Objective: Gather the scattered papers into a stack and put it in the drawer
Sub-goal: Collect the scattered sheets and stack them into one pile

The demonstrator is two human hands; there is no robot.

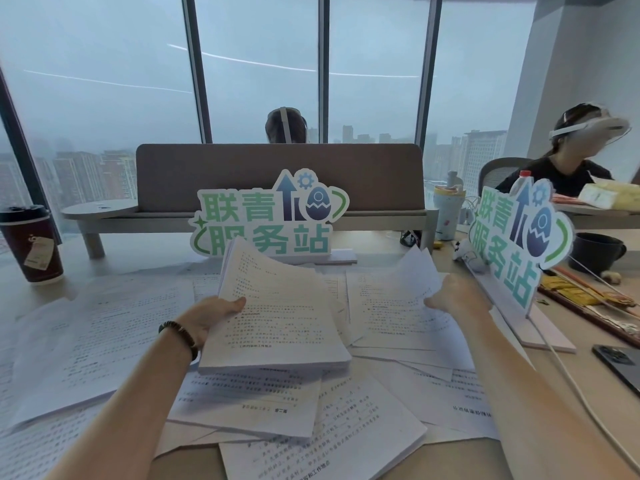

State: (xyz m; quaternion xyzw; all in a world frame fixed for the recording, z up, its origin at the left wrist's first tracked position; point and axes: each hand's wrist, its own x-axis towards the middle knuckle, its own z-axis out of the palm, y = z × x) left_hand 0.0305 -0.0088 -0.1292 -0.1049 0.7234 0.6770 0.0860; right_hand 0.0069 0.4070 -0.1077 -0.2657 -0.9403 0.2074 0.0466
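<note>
Left hand (211, 317) grips a thick stack (277, 313) by its edge, lifted and sagging. Right hand (453, 296) pinches loose sheets (391, 299). More papers (301, 420) litter the table (145, 247). Risk: the one-sided hold lets the stack fan out; drawer not visible.

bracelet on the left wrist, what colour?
Dark brown to black beads; the bracelet shows in the head view, the only one.

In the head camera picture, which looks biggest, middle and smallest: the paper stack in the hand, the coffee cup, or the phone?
1. Paper stack, gripped by the left hand.
2. Coffee cup.
3. Phone, though the frame edge cuts it off.
The stack is nearest the camera, so true sizes stay unsure.
</note>
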